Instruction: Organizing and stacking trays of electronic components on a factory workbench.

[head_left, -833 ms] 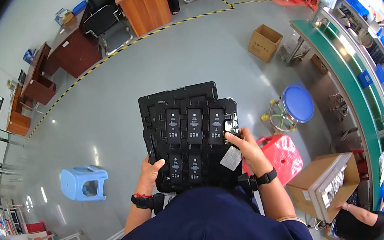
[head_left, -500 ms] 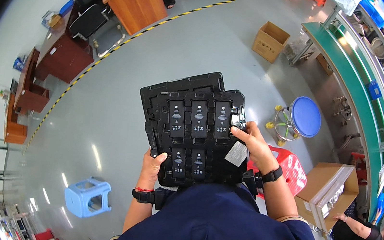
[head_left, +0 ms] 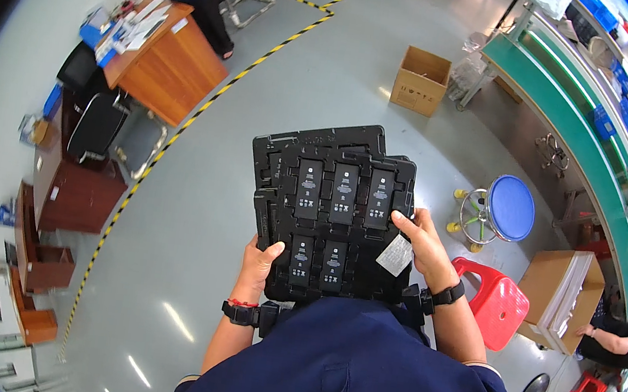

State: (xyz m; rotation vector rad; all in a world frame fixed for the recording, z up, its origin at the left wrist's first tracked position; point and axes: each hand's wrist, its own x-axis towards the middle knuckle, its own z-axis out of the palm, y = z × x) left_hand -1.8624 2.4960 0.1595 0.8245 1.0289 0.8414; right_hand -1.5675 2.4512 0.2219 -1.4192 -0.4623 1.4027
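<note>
Floor: I see grey workshop floor (head_left: 262, 110) beneath the black tray stack (head_left: 331, 214).
Left hand (head_left: 257, 264): grips stack's lower-left edge.
Right hand (head_left: 427, 243): clasps stack's right edge.

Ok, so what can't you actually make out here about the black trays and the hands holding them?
Head view only:
- Stack of black trays: how many there are; the top tray hides those under it.
- Left hand: fingers hidden behind the stack.
- Small grey packet by the right hand: contents too small to tell.
- Stack's lower edge: covered by the dark blue shirt.
</note>
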